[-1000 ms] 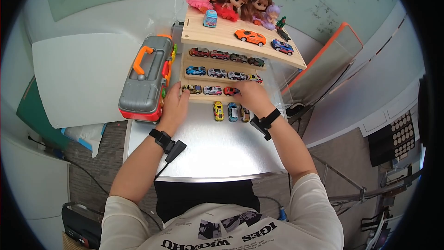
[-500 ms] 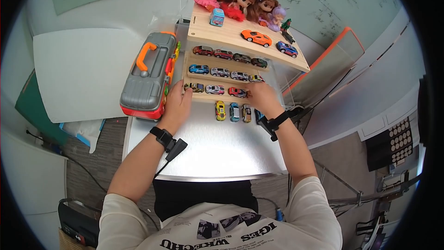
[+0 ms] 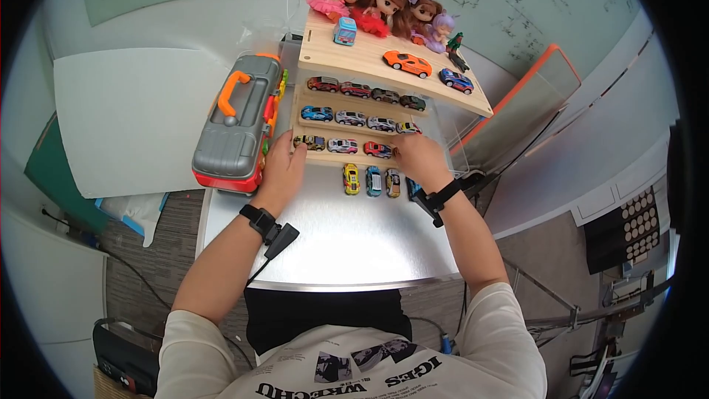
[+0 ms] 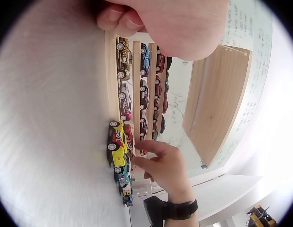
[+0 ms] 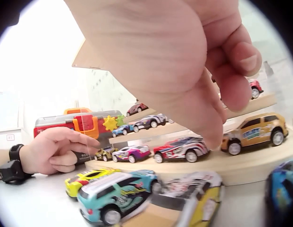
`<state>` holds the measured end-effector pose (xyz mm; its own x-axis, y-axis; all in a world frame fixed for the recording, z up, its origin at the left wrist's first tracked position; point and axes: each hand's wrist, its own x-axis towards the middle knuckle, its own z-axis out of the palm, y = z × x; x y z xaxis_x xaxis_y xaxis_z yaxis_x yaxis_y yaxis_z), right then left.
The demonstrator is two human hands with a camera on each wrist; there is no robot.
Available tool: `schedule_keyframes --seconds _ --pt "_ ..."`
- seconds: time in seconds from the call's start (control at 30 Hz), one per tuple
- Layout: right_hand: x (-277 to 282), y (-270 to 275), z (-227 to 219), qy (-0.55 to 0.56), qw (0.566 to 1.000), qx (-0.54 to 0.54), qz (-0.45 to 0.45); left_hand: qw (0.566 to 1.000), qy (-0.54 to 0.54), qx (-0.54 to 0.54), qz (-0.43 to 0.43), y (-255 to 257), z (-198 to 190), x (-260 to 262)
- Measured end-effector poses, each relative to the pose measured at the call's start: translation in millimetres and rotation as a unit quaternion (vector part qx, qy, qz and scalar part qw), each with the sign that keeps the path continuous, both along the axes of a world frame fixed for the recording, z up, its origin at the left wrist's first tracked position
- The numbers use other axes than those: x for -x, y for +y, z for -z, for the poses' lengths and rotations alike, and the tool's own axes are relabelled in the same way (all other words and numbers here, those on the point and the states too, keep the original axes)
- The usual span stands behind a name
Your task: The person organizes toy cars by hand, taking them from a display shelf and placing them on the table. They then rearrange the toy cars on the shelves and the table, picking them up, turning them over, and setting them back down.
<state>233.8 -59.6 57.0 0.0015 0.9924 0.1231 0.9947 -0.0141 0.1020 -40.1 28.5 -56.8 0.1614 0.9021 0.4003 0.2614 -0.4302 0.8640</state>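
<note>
A stepped wooden display stand [image 3: 325, 156] bears rows of small toy cars. My right hand [image 3: 419, 157] is at the right part of its lowest step. There the thumb tip reaches the rear of a red, white and blue toy car [image 5: 184, 148]. Just beyond the thumb stands a gold toy car [image 5: 255, 135], largely hidden by the hand in the head view. My left hand [image 3: 283, 170] rests at the left end of that step, close to a yellow-and-black toy car [image 3: 310, 142]. A pink-and-white toy car [image 3: 343, 145] sits between the hands.
On the metal table [image 3: 332, 244], a yellow car [image 3: 351, 179], a teal car [image 3: 374, 181] and others stand before the step. A grey toolbox [image 3: 240, 125] is at the left. Above, a wooden board [image 3: 354, 55] carries dolls [image 3: 384, 7] and an orange car [image 3: 407, 63].
My right hand has shifted a little to the right, showing more of the red car. The red car now sits slightly farther from the pink-and-white one. My left hand stays at the step's end.
</note>
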Motion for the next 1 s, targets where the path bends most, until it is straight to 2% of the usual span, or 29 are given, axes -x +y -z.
schedule_keyframes --seconds 0.07,0.13,0.23,0.47,0.6,0.67,0.77,0.9,0.97,1.0 --pt "11 4 1 0.017 1.0 -0.009 -0.002 1.0 0.002 -0.009 0.01 0 -4 1" --pt "22 12 5 0.111 0.987 -0.063 -0.098 0.999 -0.003 0.021 0.032 -4 -15 5" --pt "40 27 7 0.134 0.983 -0.022 -0.124 0.997 -0.01 0.056 0.044 -6 -17 4" --pt "49 42 17 0.079 0.989 0.003 -0.124 0.998 -0.015 0.055 0.041 -7 -19 4" --pt "45 40 16 0.085 0.988 -0.002 -0.132 0.998 -0.016 0.045 0.041 -2 -6 2" --pt "49 39 14 0.068 0.989 -0.003 -0.129 1.0 0.001 -0.02 0.001 0 0 -1" --pt "61 35 7 0.053 0.991 -0.011 -0.12 1.0 0.0 -0.014 0.0 1 4 -1" --pt "83 41 4 0.117 0.98 -0.029 -0.157 1.0 0.003 -0.013 0.006 2 2 0" --pt "90 50 10 0.13 0.973 -0.031 -0.187 0.996 -0.038 0.057 0.052 0 -3 3" --pt "93 53 12 0.131 0.973 -0.034 -0.187 0.996 -0.036 0.055 0.053 1 -4 3"
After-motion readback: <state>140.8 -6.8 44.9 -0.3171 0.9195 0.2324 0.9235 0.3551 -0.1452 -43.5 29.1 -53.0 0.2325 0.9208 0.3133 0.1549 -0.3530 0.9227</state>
